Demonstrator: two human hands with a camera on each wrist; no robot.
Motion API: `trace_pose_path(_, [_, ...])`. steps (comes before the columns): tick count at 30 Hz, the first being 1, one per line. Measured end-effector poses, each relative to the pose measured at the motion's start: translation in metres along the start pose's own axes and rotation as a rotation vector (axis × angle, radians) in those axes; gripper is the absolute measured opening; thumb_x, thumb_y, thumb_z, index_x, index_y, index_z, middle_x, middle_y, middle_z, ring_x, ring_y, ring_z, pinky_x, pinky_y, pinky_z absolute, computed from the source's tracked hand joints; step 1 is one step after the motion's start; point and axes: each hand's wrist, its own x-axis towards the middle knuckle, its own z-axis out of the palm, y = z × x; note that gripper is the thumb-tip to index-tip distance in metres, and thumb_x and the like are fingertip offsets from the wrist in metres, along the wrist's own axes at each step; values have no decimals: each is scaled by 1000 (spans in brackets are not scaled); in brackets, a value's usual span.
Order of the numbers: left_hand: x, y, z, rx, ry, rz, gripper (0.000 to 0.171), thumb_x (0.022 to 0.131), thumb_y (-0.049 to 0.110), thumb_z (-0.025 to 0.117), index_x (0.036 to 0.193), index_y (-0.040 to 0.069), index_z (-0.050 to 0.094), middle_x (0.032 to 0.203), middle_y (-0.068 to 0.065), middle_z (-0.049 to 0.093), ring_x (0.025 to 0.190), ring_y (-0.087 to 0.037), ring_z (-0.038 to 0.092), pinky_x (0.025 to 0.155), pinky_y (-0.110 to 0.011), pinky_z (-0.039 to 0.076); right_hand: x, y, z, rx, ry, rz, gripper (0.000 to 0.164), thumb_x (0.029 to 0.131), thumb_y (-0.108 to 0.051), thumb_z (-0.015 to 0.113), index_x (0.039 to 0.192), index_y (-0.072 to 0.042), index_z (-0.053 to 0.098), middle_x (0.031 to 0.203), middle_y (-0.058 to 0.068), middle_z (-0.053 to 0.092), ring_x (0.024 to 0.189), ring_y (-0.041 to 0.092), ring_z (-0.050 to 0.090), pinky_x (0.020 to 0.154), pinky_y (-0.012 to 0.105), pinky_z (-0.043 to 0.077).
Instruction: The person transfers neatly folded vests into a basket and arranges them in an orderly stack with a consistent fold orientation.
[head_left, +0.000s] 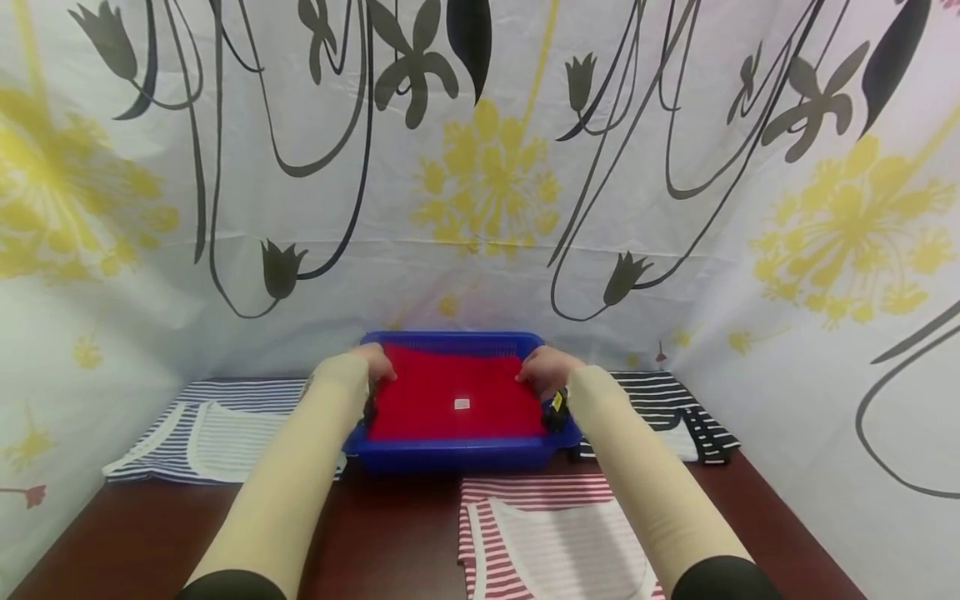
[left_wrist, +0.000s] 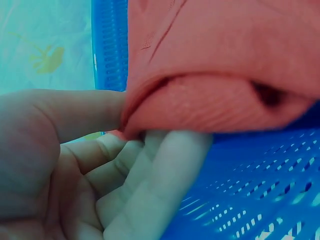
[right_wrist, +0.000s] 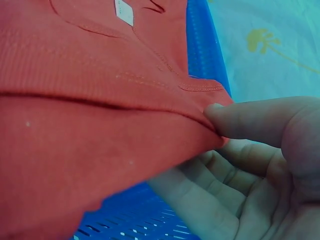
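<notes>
A red garment [head_left: 435, 400] with a small white label is spread over a blue plastic basket [head_left: 450, 457] at the back of the table. My left hand [head_left: 372, 362] pinches its left edge; in the left wrist view the thumb lies on top of the folded cloth [left_wrist: 200, 100] and the fingers sit beneath. On the other side my right hand [head_left: 551, 369] pinches the right edge, thumb above and fingers under the red cloth [right_wrist: 100, 135]. The basket's perforated floor [left_wrist: 260, 200] shows below the garment.
A blue-striped garment [head_left: 225, 442] lies left of the basket and a black-striped one [head_left: 675, 417] to its right. Nearer on the brown table [head_left: 390, 533] is a red-striped garment [head_left: 570, 533]. A flower-patterned white curtain [head_left: 480, 283] hangs behind the basket.
</notes>
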Motion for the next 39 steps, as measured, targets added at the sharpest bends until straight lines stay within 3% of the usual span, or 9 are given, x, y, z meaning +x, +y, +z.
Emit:
trace_pose_path(5, [-4, 3, 1, 6, 3, -9, 56, 87, 10, 63, 133, -16, 44, 137, -29, 46, 127, -39, 45, 102, -42, 42, -4, -4, 2, -55, 2, -11, 8, 93, -5, 58, 87, 0, 61, 83, 9, 60, 77, 23, 60, 74, 47, 57])
trace_pose_path(9, [-7, 4, 4, -67, -19, -32, 55, 87, 6, 61, 135, -15, 42, 138, -30, 44, 128, -40, 42, 102, -44, 42, -6, -5, 5, -88, 8, -18, 8, 93, -5, 58, 90, 1, 61, 82, 8, 58, 74, 22, 58, 72, 46, 57])
trace_pose_path(11, [-9, 5, 6, -158, -36, -71, 53, 89, 5, 59, 135, -13, 42, 138, -30, 43, 127, -41, 43, 98, -48, 45, -7, -5, 5, -98, 12, -18, 9, 92, -5, 58, 95, 3, 62, 84, 8, 58, 74, 23, 59, 72, 46, 57])
trace_pose_path(16, [-15, 7, 8, -302, -45, -151, 45, 91, 2, 56, 134, -7, 45, 136, -29, 45, 121, -41, 48, 88, -53, 50, -7, -3, 6, -88, 16, 3, 18, 92, -6, 59, 105, 5, 63, 96, 12, 62, 86, 27, 64, 74, 47, 57])
trace_pose_path(21, [-20, 10, 9, -313, -45, -171, 43, 92, 3, 56, 133, -6, 47, 135, -28, 46, 120, -42, 48, 88, -52, 50, -7, -3, 7, -104, 21, -1, 21, 92, -6, 58, 109, 6, 63, 105, 16, 62, 97, 34, 63, 76, 48, 56])
trace_pose_path(26, [-15, 10, 10, -270, -40, -169, 47, 90, 3, 59, 135, -4, 46, 134, -27, 47, 118, -41, 49, 84, -50, 53, -4, -3, 8, -107, 11, -4, 5, 90, -4, 60, 87, 0, 62, 84, 10, 58, 78, 25, 60, 68, 43, 57])
trace_pose_path(32, [-8, 9, 13, -211, -35, -162, 52, 90, 3, 61, 138, -5, 43, 134, -26, 47, 120, -39, 49, 88, -46, 52, -3, -1, 10, -82, -19, -12, 30, 91, -1, 58, 66, -10, 43, 64, 0, 41, 58, 15, 42, 57, 33, 52])
trace_pose_path(39, [-4, 9, 17, -341, -39, -225, 55, 88, -1, 59, 140, -3, 40, 139, -29, 42, 122, -47, 46, 87, -54, 51, 0, 0, 12, -79, -14, -14, 39, 91, 0, 58, 63, -12, 34, 61, -1, 31, 56, 15, 36, 58, 34, 53])
